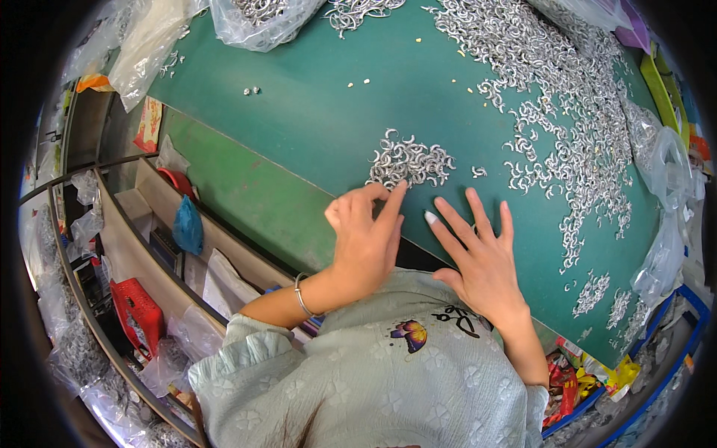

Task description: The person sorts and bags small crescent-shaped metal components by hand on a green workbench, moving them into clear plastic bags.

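Observation:
A small heap of silver, crescent-shaped metal pieces (412, 160) lies on the green tabletop in front of me. My left hand (364, 237) reaches its near edge, the index fingertip touching the pieces there. The other left fingers are bent but apart from the thumb, and I see nothing held in them. Just to the right, my right hand (482, 270) is spread over the table, fingers apart, holding nothing. One of its fingertips has a white covering. A few loose curved pieces (479, 172) sit beyond it, between the heap and a far larger spread of them (567, 119).
Clear plastic bags (261, 22) of metal parts stand at the far edge. Smaller clusters (591, 293) lie at the right. Left of the green table (299, 97), open compartments hold a red basket (137, 313) and a blue bag (188, 224). A blue-rimmed bin (698, 317) is at right.

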The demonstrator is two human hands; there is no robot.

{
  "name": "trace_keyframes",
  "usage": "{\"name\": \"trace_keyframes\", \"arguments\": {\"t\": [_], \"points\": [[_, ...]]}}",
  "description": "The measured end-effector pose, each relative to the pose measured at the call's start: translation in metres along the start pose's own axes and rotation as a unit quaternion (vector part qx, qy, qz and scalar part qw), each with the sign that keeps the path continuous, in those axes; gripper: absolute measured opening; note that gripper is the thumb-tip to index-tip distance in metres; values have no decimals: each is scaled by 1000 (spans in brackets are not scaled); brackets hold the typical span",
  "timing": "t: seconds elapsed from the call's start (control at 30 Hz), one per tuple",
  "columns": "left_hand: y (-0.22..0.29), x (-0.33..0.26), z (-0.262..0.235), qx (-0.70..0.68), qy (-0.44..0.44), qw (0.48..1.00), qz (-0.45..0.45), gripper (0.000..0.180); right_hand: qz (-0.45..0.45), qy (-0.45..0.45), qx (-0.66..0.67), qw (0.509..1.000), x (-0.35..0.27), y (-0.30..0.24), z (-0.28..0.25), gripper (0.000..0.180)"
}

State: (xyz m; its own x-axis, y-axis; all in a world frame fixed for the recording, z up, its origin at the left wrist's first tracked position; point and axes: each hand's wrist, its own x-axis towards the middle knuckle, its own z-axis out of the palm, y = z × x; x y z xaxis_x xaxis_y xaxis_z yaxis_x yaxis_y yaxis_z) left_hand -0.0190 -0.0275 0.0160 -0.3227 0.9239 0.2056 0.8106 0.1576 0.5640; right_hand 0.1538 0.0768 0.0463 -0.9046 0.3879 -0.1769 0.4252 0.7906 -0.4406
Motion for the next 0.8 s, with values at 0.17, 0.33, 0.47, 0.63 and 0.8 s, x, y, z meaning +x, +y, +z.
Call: {"name": "trace_keyframes", "arguments": {"t": [0.17, 0.33, 0.47, 0.63, 0.8], "points": [[-7, -2, -4, 22, -28, 999, 17, 47, 45, 11, -26, 999, -26, 10, -9, 75], [-4, -4, -4, -14, -19, 1000, 5, 46, 44, 56, 8, 997, -14, 6, -5, 74], [-6, -8, 1, -18, -23, 998, 47, 44, 15, 69, 8, 997, 15, -4, -2, 71], [-8, -5, -6, -47, 25, 999, -6, 41, 23, 77, -1, 997, 9, 2, 2, 66], [-6, 1, 0, -44, 13, 999, 28, 39, -7, 86, -1, 996, 29, -4, 3, 63]]}}
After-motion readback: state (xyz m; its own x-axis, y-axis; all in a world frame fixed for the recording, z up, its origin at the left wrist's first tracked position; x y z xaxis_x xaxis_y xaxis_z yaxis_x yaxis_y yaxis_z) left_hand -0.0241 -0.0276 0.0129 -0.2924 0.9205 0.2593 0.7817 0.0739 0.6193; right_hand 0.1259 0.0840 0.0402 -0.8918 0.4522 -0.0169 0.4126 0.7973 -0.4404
